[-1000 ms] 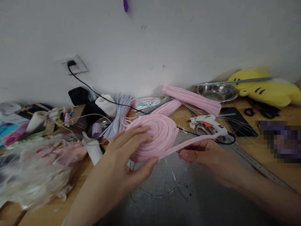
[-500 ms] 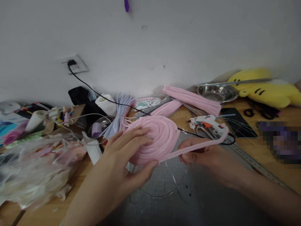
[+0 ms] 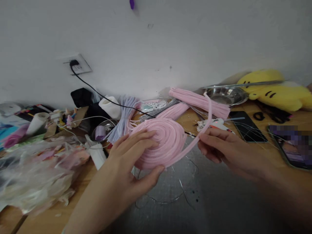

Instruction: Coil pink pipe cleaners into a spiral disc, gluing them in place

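Note:
A flat spiral disc of pink pipe cleaners (image 3: 168,139) is held over the grey mat (image 3: 219,201). My left hand (image 3: 136,156) grips its left side, with the fingers across the top and the thumb at the near edge. From the disc's near right side a loose pipe cleaner strand (image 3: 192,146) runs out and curves upward. My right hand (image 3: 219,144) pinches that strand between thumb and forefinger. Behind it lies a white glue gun (image 3: 216,124), partly hidden by the hand and strand.
Bundles of pink pipe cleaners (image 3: 200,102) and lilac pipe cleaners (image 3: 125,113) lie toward the wall. A metal bowl (image 3: 225,94), yellow plush toy (image 3: 275,91) and two phones, one a dark phone (image 3: 247,126), are at right. Plastic bags (image 3: 41,175) cover the left; a black cord (image 3: 97,92) crosses.
My right hand has moved right and slightly up along the strand. The strand's free end has swung from pointing right to standing upward. The left hand and disc have hardly moved.

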